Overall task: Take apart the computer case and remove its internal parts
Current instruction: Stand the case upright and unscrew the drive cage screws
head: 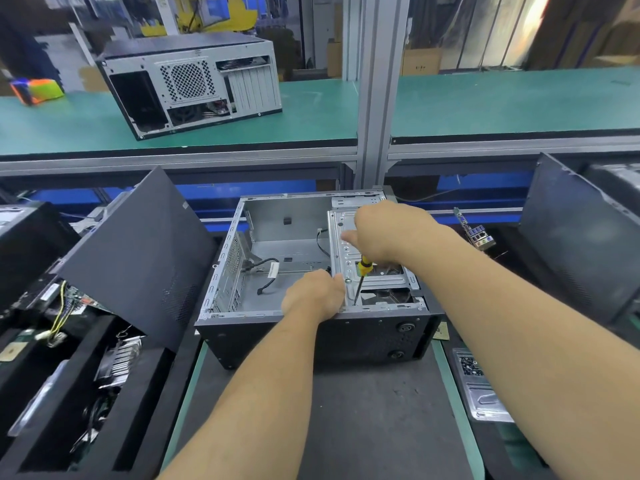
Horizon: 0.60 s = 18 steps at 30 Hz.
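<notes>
Head view: an open computer case (277, 258) lies on its side on the bench (367, 410), straight ahead. The right hand (384, 233) grips a yellow-handled screwdriver (360, 278), tip down on the metal drive cage (374, 271). The left hand (313, 294) curls over the cage's near left edge. A black side panel (138, 251) leans at left.

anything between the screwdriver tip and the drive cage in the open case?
Nothing visible. The yellow-handled screwdriver in the right hand already reaches down to the silver metal drive cage; the left hand grips the cage's left edge, beside the shaft.
</notes>
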Motion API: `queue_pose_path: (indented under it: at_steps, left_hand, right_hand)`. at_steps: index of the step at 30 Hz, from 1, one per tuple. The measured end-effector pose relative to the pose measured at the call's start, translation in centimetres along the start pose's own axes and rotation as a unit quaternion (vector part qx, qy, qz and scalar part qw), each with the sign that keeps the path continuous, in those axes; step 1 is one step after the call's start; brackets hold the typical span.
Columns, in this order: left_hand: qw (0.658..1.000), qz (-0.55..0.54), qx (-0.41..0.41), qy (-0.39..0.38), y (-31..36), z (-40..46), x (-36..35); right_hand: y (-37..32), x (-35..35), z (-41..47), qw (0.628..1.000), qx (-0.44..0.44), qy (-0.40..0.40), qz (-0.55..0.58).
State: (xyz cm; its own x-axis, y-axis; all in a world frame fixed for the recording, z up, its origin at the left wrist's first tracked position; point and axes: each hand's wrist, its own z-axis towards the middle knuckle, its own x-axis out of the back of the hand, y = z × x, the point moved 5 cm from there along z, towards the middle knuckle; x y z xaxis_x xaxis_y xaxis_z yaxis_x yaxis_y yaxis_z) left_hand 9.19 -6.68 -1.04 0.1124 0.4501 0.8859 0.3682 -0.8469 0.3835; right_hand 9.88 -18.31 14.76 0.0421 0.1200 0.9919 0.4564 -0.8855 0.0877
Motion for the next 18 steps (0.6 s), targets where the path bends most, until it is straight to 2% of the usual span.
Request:
queue_pose_path:
  at_steps: [2, 12, 18]
  left_hand:
    - [1.000, -0.004, -0.001, -0.001, 0.0, 0.0, 0.0]
    - [1.000, 0.016, -0.014, 0.016, -0.1, 0.2, -0.1]
    - [1.000, 0.002, -0.006, 0.003, 0.0, 0.2, -0.1]
  right_hand:
    - [-0.3, -0.1, 0.1, 1.000, 0.015, 0.008, 0.008]
    - [-1.2, 0.4, -0.8, 0.983, 0.096, -0.070, 0.137]
    - [0.1, 0.0, -0.2, 0.999, -0.032, -0.006, 0.023]
